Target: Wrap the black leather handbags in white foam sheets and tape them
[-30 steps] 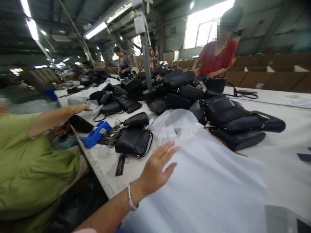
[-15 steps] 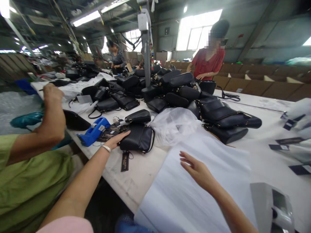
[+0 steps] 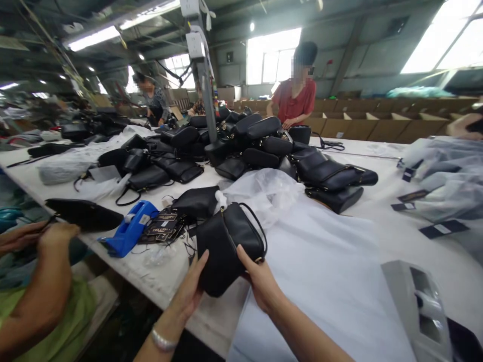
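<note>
Holding item: one small black purse (image 3: 226, 246), lifted just above the near edge of the white table (image 3: 377, 236) and tilted, its thin strap looped over the top. It was gripped from both sides: the left hand (image 3: 190, 291) cupped the lower left side with fingers closed against the leather, and the right hand (image 3: 260, 279) pressed the right side with thumb and fingers wrapped around it. Both forearms rose from the bottom of the view, wrists bent slightly inward; a pale bracelet (image 3: 162, 342) sat on the left wrist.

Progress, as judged: the purse was off the table and in hand, not yet wrapped or bagged; the sheet beneath it was still flat and unused.

Adjacent items:
- White tissue sheet (image 3: 332, 281), spread on the table just under and to the right of the purse.
- Crumpled clear plastic bag (image 3: 267, 188), just behind the purse.
- Second small black purse (image 3: 196, 201), lying flat, near the first.
- Loose black hang tags (image 3: 162, 226), between that purse and a blue tape dispenser (image 3: 128, 234).
- Large heap of black bags (image 3: 271, 151), further back around a grey post (image 3: 207, 90).
- Co-worker's arm (image 3: 45, 281) in a green sleeve, at the left edge, well apart.
- Person in a red top (image 3: 296, 103), standing at the far side of the table.
- Grey device (image 3: 418, 301) at the lower right; kind not discernible.
</note>
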`<move>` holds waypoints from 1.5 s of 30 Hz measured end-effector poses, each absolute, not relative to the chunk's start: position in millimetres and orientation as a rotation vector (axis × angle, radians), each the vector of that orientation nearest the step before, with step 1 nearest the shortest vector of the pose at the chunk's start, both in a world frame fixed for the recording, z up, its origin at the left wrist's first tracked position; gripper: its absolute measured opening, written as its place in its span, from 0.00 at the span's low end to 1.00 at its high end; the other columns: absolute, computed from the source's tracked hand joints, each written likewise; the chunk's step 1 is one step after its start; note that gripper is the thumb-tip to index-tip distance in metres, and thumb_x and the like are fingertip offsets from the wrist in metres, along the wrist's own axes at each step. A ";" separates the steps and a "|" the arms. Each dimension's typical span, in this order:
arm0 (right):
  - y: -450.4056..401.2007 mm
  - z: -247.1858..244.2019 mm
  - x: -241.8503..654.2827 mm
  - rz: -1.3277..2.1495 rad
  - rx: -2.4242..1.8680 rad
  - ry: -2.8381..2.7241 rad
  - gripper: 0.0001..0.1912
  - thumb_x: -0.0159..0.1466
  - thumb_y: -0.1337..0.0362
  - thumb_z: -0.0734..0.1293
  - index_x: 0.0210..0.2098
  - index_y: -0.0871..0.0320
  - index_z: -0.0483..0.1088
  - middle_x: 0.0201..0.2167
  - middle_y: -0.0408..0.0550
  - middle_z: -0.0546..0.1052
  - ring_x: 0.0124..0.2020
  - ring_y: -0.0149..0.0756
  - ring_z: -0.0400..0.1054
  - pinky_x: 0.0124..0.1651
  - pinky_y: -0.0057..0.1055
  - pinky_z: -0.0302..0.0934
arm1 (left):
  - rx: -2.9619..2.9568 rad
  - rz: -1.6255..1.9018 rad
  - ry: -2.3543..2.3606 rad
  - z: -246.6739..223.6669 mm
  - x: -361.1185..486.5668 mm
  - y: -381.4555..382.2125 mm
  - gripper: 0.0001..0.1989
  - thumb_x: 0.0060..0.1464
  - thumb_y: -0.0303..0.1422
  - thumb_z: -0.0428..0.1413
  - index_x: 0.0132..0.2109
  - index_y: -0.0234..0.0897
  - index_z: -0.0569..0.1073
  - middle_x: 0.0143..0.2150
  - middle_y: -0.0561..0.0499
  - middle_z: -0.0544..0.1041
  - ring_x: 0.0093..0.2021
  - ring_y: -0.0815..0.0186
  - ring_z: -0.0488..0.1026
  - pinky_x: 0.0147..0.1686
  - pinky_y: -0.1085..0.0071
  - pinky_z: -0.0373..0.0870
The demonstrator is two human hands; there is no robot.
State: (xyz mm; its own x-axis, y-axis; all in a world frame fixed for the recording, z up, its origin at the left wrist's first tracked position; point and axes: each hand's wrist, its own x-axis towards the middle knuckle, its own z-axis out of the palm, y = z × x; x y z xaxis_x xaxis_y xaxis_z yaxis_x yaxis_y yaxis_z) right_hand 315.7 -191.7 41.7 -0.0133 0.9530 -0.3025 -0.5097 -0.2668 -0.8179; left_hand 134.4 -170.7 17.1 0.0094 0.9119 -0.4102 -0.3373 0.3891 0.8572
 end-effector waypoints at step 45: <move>-392.0 -7.8 535.2 0.823 -1.815 -0.721 0.34 0.70 0.46 0.57 0.72 0.48 0.46 0.67 0.54 0.63 0.59 0.48 0.69 0.52 0.44 0.73 | 1.293 0.831 1.114 2.5 280.7 -164.4 0.40 0.53 0.41 0.61 0.69 0.40 0.57 0.45 0.48 0.77 0.40 0.66 0.76 0.43 0.68 0.74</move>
State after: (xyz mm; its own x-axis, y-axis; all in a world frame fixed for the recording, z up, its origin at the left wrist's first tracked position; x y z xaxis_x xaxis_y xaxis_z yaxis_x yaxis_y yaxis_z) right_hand 535.2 -392.0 -7.8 0.5950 0.7743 -0.2156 0.1118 -0.3454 -0.9318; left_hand 280.7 -164.4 2.5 0.2916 0.9428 -0.1613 0.1140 0.1332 0.9845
